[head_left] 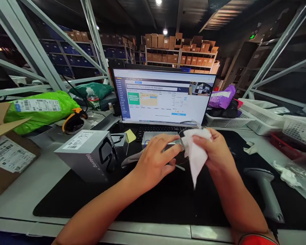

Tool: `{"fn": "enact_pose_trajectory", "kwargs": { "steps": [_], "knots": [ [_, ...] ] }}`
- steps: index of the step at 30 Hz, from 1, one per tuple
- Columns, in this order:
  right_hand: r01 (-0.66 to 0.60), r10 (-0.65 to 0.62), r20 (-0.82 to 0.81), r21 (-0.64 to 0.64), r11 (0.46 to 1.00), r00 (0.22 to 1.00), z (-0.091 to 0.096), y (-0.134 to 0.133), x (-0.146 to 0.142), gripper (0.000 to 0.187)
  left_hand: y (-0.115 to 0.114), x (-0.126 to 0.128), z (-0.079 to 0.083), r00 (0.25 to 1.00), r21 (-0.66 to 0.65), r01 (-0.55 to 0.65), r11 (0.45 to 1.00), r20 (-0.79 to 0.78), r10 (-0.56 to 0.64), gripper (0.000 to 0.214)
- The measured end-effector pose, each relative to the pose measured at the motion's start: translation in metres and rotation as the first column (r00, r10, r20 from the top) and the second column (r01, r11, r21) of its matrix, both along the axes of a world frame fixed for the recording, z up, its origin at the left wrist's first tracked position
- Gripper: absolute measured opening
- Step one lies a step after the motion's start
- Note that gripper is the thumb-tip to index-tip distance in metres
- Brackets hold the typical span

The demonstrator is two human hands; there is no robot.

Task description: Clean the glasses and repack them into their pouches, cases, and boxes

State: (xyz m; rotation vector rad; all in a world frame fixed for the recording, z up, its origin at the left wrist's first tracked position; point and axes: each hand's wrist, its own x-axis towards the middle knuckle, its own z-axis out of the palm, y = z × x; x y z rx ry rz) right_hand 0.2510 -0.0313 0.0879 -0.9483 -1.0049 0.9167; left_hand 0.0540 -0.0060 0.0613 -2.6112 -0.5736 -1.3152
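Note:
My right hand (218, 148) is closed around a white wipe (197, 149), bunched between thumb and fingers with one corner hanging down. Against its left side is a clear, thin-rimmed piece (183, 144), partly hidden; its exact kind is unclear. The fingertips of my left hand (156, 156) close on the edge of this piece. A thin curved wire-like part (191, 122) shows just above the wipe. Behind my left hand stands a small open box (146, 137), mostly covered. A grey printed box (89, 154) stands to the left.
A monitor (165, 98) and keyboard (153, 129) stand ahead. On the right of the black mat (173, 200) lies a barcode scanner (266, 192). White baskets (261, 117) sit at right; a green parcel (40, 109), tape dispenser (73, 122) and carton (12, 160) at left.

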Motion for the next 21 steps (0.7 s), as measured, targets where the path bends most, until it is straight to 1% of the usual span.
{"fn": "enact_pose_trajectory", "kwargs": {
  "steps": [1,3,5,7,8,10,12,14,15,16,17,19,20,21],
  "knots": [
    [-0.015,0.014,-0.084,-0.012,1.000,0.996,0.002,0.005,0.005,0.040,0.000,0.001,-0.001,0.999,0.007,0.024,1.000,-0.021,-0.024,0.040],
    [-0.038,0.033,-0.189,-0.019,0.999,0.981,0.002,0.015,0.009,0.040,0.001,0.004,-0.005,0.998,-0.016,0.055,0.998,-0.029,-0.055,0.038],
    [-0.035,0.033,-0.225,-0.005,0.999,0.974,-0.001,0.022,0.006,0.039,0.000,0.008,-0.011,0.998,-0.085,0.056,0.995,0.018,-0.055,0.033],
    [0.014,-0.004,-0.206,0.046,0.999,0.979,-0.008,0.022,-0.005,0.034,0.000,0.010,-0.015,0.995,-0.154,0.033,0.987,0.096,-0.018,0.027],
    [0.053,-0.040,-0.169,0.072,0.996,0.985,-0.012,0.020,-0.012,0.033,0.000,0.010,-0.016,0.992,-0.178,0.018,0.984,0.130,0.006,0.026],
    [0.159,-0.158,-0.019,0.122,0.980,0.987,-0.021,0.011,-0.027,0.039,0.001,0.009,-0.017,0.983,-0.194,-0.016,0.981,0.176,0.050,0.028],
    [0.238,-0.279,0.183,0.217,0.947,0.943,-0.031,0.002,-0.042,0.046,0.003,0.005,-0.018,0.976,-0.186,-0.040,0.982,0.201,0.078,0.031],
    [0.228,-0.346,0.339,0.341,0.912,0.875,-0.039,-0.004,-0.051,0.045,0.006,0.002,-0.017,0.972,-0.177,-0.059,0.982,0.215,0.097,0.027],
    [0.195,-0.347,0.384,0.381,0.904,0.856,-0.041,-0.005,-0.054,0.042,0.008,0.001,-0.017,0.970,-0.174,-0.071,0.982,0.215,0.109,0.023],
    [0.158,-0.326,0.410,0.393,0.906,0.852,-0.042,-0.004,-0.055,0.041,0.009,0.000,-0.016,0.969,-0.172,-0.084,0.981,0.214,0.121,0.019],
    [0.130,-0.292,0.417,0.376,0.918,0.861,-0.041,-0.003,-0.055,0.040,0.011,0.000,-0.016,0.968,-0.165,-0.093,0.982,0.217,0.128,0.016],
    [0.090,-0.191,0.363,0.278,0.956,0.912,-0.037,-0.001,-0.053,0.041,0.013,0.000,-0.014,0.969,-0.126,-0.081,0.989,0.223,0.107,0.017],
    [0.063,-0.125,0.294,0.212,0.975,0.947,-0.034,0.000,-0.051,0.042,0.013,0.001,-0.014,0.969,-0.099,-0.069,0.993,0.229,0.090,0.018],
    [0.028,-0.055,0.188,0.145,0.989,0.981,-0.030,0.000,-0.049,0.042,0.013,0.002,-0.013,0.970,-0.066,-0.059,0.996,0.232,0.073,0.020]
  ]
}}
